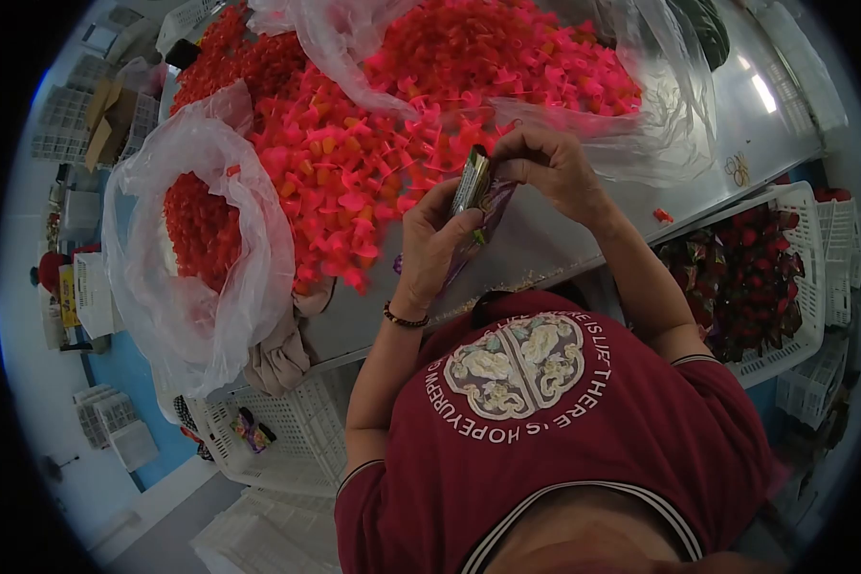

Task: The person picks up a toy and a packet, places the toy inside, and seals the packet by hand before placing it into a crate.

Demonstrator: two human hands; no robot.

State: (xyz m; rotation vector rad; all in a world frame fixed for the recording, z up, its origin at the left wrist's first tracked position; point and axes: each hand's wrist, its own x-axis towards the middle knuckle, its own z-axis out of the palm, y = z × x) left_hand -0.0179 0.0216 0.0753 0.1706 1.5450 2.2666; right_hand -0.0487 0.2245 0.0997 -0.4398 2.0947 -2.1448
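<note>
My left hand [429, 234], with a beaded bracelet at the wrist, is closed around a small printed packet [471, 182]. Its face looks silver and green, and a purple, see-through part hangs down beside it. Right at the packet's upper end, my right hand [553, 170] has its thumb and fingers pinched together; what they hold is hidden. Just beyond both hands spreads a large heap of pink and red-orange plastic pieces [344, 182] on the metal table [545, 234].
A clear plastic bag [134, 239] of red pieces stands at the left table edge. More clear plastic [679, 115] lies at the back right. A white crate [808, 258] of dark red packets is at right; another crate [301, 430] sits below left. One red piece [663, 215] lies alone.
</note>
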